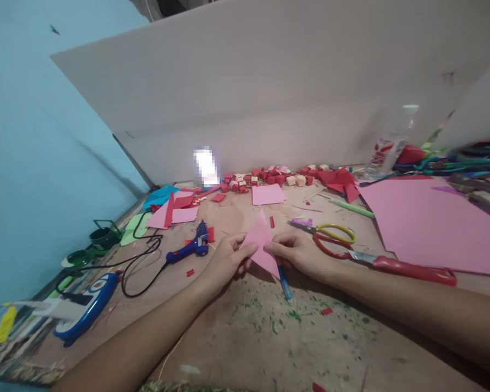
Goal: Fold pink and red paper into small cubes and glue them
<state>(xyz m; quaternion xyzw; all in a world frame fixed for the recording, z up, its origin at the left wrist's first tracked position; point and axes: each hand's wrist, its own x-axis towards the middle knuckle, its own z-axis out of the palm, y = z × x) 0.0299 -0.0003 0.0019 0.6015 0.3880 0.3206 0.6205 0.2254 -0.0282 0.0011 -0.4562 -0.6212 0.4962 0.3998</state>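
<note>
Between my two hands a small piece of pink paper (260,239) is held up, one corner pointing away from me. My left hand (231,256) pinches its left edge with the thumb on top. At the right edge, my right hand (298,251) grips the same sheet between thumb and fingers. Partly under the paper, a blue pen (285,284) lies on the table. Just right of my right hand are scissors (335,235) with yellow and red handles and a red-handled knife (412,268). A blue glue gun (190,244) rests to the left.
Small red and cream paper cubes (273,177) line the board at the back. Large pink sheets (433,223) and a plastic bottle (390,144) are on the right. A blue-white power strip (87,310) with black cable lies left. A lit phone (206,166) leans at the back.
</note>
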